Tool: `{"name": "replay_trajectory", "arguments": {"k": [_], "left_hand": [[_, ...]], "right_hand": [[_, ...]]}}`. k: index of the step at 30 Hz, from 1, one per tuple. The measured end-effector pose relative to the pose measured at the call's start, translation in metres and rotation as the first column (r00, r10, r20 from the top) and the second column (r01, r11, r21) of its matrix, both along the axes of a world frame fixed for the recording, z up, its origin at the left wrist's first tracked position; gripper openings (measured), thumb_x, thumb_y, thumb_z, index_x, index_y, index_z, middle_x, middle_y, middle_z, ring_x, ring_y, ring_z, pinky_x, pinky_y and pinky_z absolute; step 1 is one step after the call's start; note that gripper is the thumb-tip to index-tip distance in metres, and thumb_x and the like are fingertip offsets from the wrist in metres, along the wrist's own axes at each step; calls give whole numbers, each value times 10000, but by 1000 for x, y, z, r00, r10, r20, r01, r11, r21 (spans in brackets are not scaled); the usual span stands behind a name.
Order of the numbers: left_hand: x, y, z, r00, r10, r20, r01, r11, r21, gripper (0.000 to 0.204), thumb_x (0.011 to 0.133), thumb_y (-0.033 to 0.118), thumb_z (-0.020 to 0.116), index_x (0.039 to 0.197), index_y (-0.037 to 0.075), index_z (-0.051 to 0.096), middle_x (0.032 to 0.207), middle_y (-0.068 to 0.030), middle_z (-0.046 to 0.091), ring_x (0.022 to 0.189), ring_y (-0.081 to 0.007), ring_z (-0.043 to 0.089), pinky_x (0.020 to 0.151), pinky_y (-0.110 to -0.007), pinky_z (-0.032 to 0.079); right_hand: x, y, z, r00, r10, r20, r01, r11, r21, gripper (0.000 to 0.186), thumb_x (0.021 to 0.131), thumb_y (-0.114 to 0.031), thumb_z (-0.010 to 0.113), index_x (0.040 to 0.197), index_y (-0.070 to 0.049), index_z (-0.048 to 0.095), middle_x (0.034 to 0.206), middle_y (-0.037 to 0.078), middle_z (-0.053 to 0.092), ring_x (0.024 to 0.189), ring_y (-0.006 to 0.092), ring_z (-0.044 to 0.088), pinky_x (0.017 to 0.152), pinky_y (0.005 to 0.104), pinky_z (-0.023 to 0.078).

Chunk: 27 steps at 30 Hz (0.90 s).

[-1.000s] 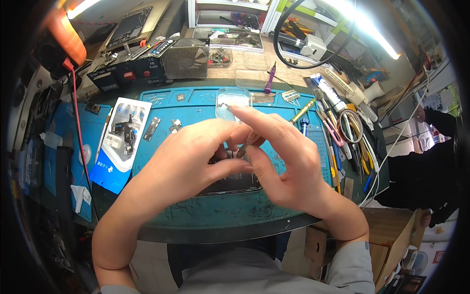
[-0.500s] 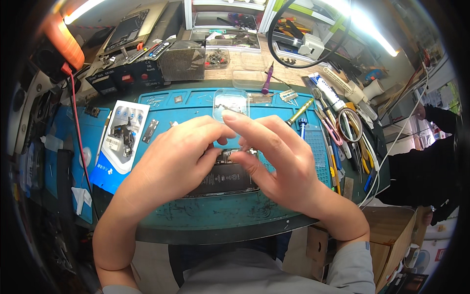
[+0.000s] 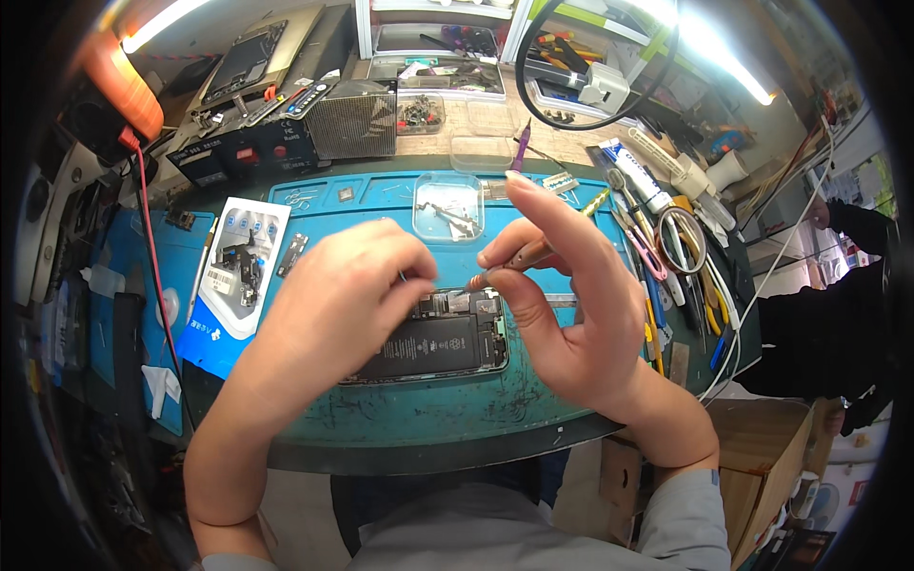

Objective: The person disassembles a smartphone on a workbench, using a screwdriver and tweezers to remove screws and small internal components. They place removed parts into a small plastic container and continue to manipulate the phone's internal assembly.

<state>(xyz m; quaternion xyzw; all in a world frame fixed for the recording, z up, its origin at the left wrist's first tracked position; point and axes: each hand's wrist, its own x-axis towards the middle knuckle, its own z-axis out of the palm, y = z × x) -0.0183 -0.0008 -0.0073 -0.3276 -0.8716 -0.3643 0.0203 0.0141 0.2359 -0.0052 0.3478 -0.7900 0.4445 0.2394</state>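
Note:
An opened smartphone (image 3: 490,347) lies on the blue work mat, its black battery (image 3: 428,344) facing up. My left hand (image 3: 338,295) hovers over the phone's left part and hides it. Its thumb and forefinger are brought close together; what they pinch, if anything, is too small to make out. Above the phone's upper right, my right hand (image 3: 590,314) grips a slim brown tool (image 3: 531,255) between thumb and fingers, with the forefinger raised. The tool's coppery end points down left toward the phone's top edge. Beyond the hands stands a clear plastic box (image 3: 447,228) holding small dark parts.
A white-and-blue package (image 3: 243,276) of small parts lies left, beside a loose dark part (image 3: 293,255). Pliers, tweezers and a tape roll (image 3: 681,240) crowd the right side. A purple screwdriver (image 3: 521,150) and a black device (image 3: 243,147) sit at the back. Another person's dark sleeve (image 3: 862,226) shows far right.
My hands have drawn apart, uncovering more of the phone and the clear box. The right hand has turned and moved right; the brown tool now shows in it.

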Motion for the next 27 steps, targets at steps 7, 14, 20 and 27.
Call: {"name": "replay_trajectory", "arguments": {"k": [7,14,20,27], "left_hand": [[-1,-1,4,998,53,44,-52,999,-4,98,944,40,796,1022,6,747,942,-94,710,796,-229,680,675,-355,546],[1,-1,6,996,-2,95,0,1000,19,125,929,40,814,1029,7,746,936,-92,707,826,-227,704,682,-349,552],[4,4,2,983,-123,135,117,992,53,152,899,19,832,1024,6,745,938,-104,721,848,-245,721,698,-361,564],[-10,-8,9,973,176,-150,-181,983,-22,65,918,10,807,969,-19,780,921,-111,760,813,-221,734,720,-349,582]], "right_hand": [[1,-4,-8,996,19,87,-17,999,-28,693,919,150,724,1574,-14,569,1023,139,689,863,247,692,753,363,608],[3,3,0,993,4,121,-13,998,67,611,998,101,730,1576,62,537,1137,156,739,963,193,760,856,331,647],[2,-2,-4,999,-2,42,5,997,-76,662,946,123,751,1572,50,549,1108,151,730,906,217,726,798,343,632],[-3,16,6,999,-10,-48,2,986,-168,635,1081,46,647,1655,55,376,1181,170,698,1044,212,739,905,378,684]]}}
